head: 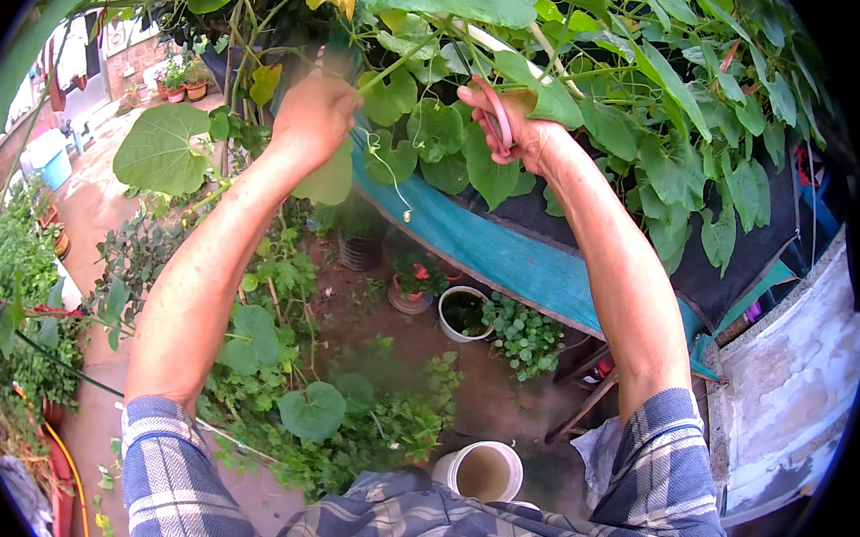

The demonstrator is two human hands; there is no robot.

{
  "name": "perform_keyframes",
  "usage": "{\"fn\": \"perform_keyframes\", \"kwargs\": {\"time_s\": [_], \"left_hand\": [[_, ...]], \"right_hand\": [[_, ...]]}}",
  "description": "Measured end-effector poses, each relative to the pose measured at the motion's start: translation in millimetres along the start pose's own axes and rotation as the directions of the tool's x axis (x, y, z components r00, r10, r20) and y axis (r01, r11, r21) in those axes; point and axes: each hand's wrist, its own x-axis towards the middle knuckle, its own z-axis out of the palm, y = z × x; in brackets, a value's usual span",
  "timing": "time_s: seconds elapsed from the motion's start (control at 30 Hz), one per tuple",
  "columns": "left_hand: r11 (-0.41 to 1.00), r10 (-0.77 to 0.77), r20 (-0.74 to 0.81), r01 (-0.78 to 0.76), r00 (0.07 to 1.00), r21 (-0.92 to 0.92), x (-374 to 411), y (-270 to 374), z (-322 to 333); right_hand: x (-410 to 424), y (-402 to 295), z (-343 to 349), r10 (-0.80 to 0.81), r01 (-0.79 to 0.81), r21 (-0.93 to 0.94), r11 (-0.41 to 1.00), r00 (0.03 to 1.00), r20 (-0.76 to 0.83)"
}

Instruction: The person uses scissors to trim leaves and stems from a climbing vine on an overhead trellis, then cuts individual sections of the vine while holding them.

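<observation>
My left hand [318,117] is raised among the climbing vine's leaves, its fingers closed at the end of a green vine stem [399,64]. Blur hides part of the fingertips. To the right, my right hand [521,126] grips scissors by their pink handles [496,112]. The dark blades point upward and are partly lost among foliage, so their opening cannot be made out. Between the hands hang broad green leaves [436,131] and a thin curling tendril [395,179]. A large round leaf [161,150] spreads left of my left hand.
Below the hands runs a sagging blue-green mesh strip [487,240] edging dark netting. A white water-filled bucket [466,314], another white bucket [486,472] and low plants [402,423] occupy the ground. A pale pole [498,45] crosses behind the leaves. A weathered ledge [790,381] stands right.
</observation>
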Motion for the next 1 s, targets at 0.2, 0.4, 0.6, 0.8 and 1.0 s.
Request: {"fn": "perform_keyframes", "kwargs": {"time_s": [0.2, 0.4, 0.6, 0.8, 1.0], "left_hand": [[0.999, -0.029, -0.011, 0.029, 1.000, -0.021, -2.9, 5.7, -0.7], [1.000, 0.021, -0.017, -0.021, 1.000, -0.002, -6.6, -5.0, -0.8], [0.999, -0.008, -0.025, 0.007, 1.000, -0.037, -17.1, -1.6, 7.9], [1.000, -0.020, -0.012, 0.020, 1.000, -0.002, -22.1, 9.3, 6.4], [0.999, 0.008, -0.077, -0.004, 0.997, 0.054, -20.2, 2.3, 13.5]], "right_hand": [[9.5, -16.5, -13.2, 0.008, -0.011, -0.181, 0.983, 1.000, -0.017], [21.2, -37.8, -6.0, 0.112, -0.099, -0.252, 0.963, 0.993, 0.037], [36.7, -41.7, -10.3, 0.155, -0.142, -0.255, 0.956, 0.987, 0.032], [39.3, -47.0, -14.4, 0.151, -0.137, -0.298, 0.945, 0.988, 0.026], [35.9, -49.5, -9.3, 0.115, -0.116, -0.392, 0.913, 0.993, -0.028]]}}
